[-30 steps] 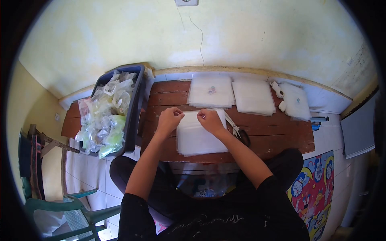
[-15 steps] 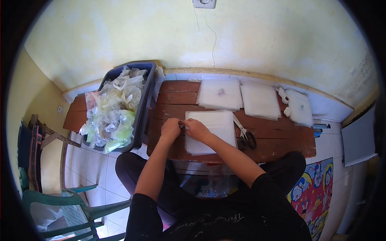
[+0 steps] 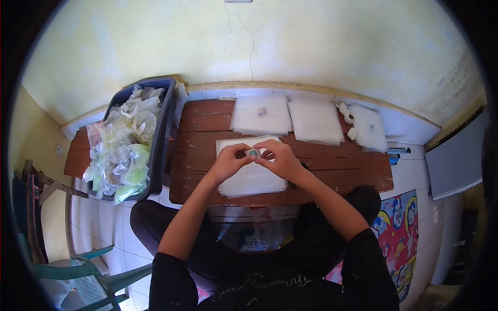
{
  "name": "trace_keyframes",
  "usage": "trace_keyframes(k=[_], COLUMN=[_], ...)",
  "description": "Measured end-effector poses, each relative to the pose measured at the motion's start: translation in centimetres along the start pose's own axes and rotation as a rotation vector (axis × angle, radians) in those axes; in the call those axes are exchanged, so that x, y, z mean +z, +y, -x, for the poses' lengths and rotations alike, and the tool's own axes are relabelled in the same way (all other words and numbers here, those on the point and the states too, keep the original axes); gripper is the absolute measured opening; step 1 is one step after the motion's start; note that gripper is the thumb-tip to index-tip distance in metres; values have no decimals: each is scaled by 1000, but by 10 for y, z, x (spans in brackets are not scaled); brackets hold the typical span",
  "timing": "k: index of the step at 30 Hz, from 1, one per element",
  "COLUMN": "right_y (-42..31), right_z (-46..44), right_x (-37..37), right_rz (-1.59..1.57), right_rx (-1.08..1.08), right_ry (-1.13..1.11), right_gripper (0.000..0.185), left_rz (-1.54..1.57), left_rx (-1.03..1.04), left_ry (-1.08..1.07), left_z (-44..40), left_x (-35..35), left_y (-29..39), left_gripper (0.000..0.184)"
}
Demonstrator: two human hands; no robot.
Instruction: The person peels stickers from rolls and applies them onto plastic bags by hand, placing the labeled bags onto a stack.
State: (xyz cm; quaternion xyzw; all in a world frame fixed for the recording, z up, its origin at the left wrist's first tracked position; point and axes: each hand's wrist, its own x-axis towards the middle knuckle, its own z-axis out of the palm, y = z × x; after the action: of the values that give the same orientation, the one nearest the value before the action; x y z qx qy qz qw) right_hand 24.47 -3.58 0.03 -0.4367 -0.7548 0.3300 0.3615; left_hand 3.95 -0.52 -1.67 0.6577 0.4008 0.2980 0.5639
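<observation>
My left hand [image 3: 230, 161] and my right hand [image 3: 282, 160] meet above a stack of clear plastic bags [image 3: 253, 182] on the wooden table. Between the fingertips of both hands is a small round green sticker [image 3: 253, 153], held over the upper part of the stack. Thumbs and fingers of each hand are closed in a pinch at its edges. Behind my right wrist, only a bit of the scissors' black handle [image 3: 306, 167] shows; the blades are hidden.
At the back lie more bag stacks, one left [image 3: 259, 120], one middle [image 3: 316, 122] and one right [image 3: 368, 129], with white rolls [image 3: 345, 112] between them. A dark tub [image 3: 167, 111] heaped with plastic bags [image 3: 127, 140] stands left. A green chair [image 3: 72, 272] is lower left.
My hands have moved right, from the stack's left edge to over its middle, and spread a little. The green sticker now shows between them. My right hand covers most of the scissors. The view has shifted.
</observation>
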Motion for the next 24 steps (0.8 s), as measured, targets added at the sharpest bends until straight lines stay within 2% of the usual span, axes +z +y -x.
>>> trace_keyframes(k=[6, 11, 14, 19, 22, 24], right_y=[-10, -27, -31, -35, -29, -31], right_z=[4, 4, 3, 2, 1, 1], right_x=[-20, -26, -28, -24, -21, -18], right_rz=[-182, -245, -305, -468, -510, -433], right_rx=[25, -25, 14, 20, 66, 3], right_ry=[3, -4, -71, -16, 20, 60], right_gripper=[38, 38, 44, 43, 45, 44], left_rz=[324, 344, 350, 311, 299, 375], left_rx=[77, 143, 197, 231, 343, 339], left_ry=[-129, -119, -93, -56, 12, 69], left_z=[10, 16, 17, 18, 17, 18], left_x=[1, 0, 2, 2, 7, 11], left_y=[8, 13, 13, 16, 15, 18], left_gripper=[25, 21, 20, 20, 21, 28])
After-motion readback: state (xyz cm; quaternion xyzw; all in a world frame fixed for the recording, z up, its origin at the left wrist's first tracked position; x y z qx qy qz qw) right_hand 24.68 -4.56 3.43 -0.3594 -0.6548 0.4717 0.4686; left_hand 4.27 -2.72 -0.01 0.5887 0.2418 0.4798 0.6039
